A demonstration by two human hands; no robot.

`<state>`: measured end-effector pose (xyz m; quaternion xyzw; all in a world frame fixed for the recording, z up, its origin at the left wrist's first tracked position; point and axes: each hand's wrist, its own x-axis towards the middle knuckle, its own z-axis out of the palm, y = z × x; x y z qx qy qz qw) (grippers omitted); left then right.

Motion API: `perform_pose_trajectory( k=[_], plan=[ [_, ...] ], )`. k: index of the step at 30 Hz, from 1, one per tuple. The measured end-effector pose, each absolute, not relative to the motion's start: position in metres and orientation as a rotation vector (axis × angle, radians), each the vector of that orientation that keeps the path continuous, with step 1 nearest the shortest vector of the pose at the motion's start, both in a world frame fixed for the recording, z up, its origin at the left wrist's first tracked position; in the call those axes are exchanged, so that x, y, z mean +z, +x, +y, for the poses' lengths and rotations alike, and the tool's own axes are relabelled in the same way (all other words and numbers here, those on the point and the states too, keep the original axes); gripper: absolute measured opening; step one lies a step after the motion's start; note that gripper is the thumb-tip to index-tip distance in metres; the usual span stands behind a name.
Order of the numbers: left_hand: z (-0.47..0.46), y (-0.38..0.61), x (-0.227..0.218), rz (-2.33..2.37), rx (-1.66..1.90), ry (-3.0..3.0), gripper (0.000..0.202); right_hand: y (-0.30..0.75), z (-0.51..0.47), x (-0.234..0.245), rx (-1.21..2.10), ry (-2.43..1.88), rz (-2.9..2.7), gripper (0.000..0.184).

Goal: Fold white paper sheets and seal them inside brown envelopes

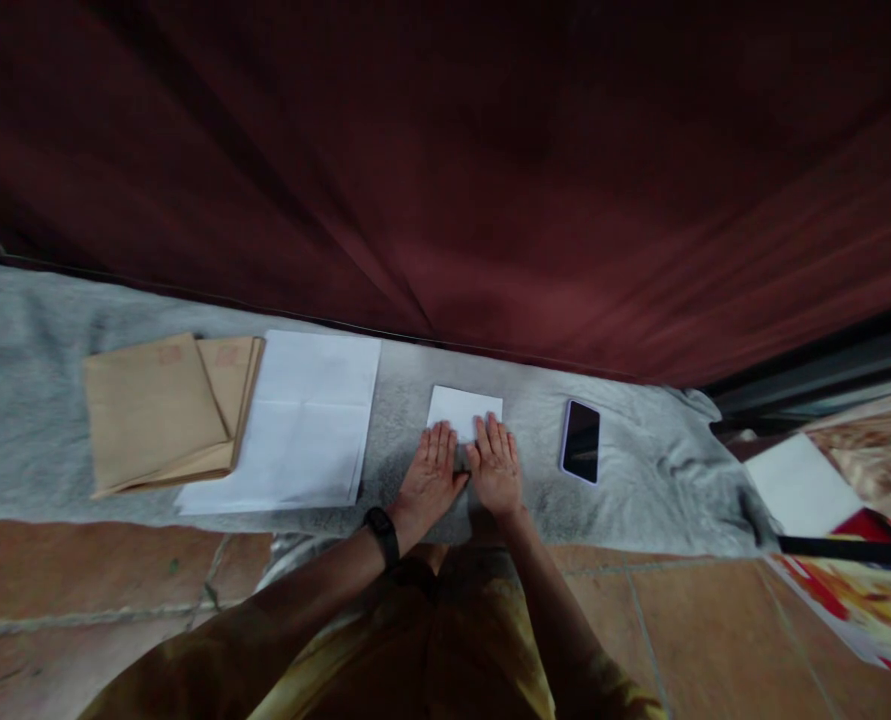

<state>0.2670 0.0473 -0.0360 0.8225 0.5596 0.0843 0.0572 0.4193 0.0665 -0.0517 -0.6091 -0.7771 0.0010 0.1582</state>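
Observation:
A small folded white paper (464, 408) lies on a grey cloth (32, 400) spread over the floor. My left hand (431, 476) rests flat on the paper's near left part, fingers stretched out and close together. Flat beside it lies my right hand (496, 465), pressing on the paper's near right part, thumbs almost meeting. Neither hand holds anything. A black band sits on my left wrist.
A stack of white sheets (306, 420) lies left of my hands, with brown envelopes (161, 412) further left. A dark phone (581, 441) lies to the right. A dark red curtain (490, 170) hangs behind. Tiled floor (100, 590) is in front; printed paper (865, 590) at far right.

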Motion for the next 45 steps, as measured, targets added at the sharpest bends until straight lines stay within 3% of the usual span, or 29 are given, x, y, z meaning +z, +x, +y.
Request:
perform_pose_trajectory(
  k=[7, 16, 30, 45],
  plan=[
    [0.038, 0.248, -0.040, 1.800, 0.294, 2.449, 0.076, 0.426, 0.066, -0.055, -0.049, -1.835, -2.093, 0.057],
    [0.081, 0.270, -0.020, 1.784, 0.476, 2.499, 0.059, 0.423, 0.067, -0.055, -0.051, -1.863, -2.070, 0.055],
    [0.109, 0.246, -0.055, 1.968, 0.626, 2.363, 0.070, 0.422, 0.068, -0.055, -0.051, -1.844, -2.035, 0.056],
    [0.104, 0.241, -0.047, 1.942, 0.557, 2.360, 0.062, 0.379, 0.084, -0.055, 0.059, -1.740, -2.115, 0.048]
  ],
)
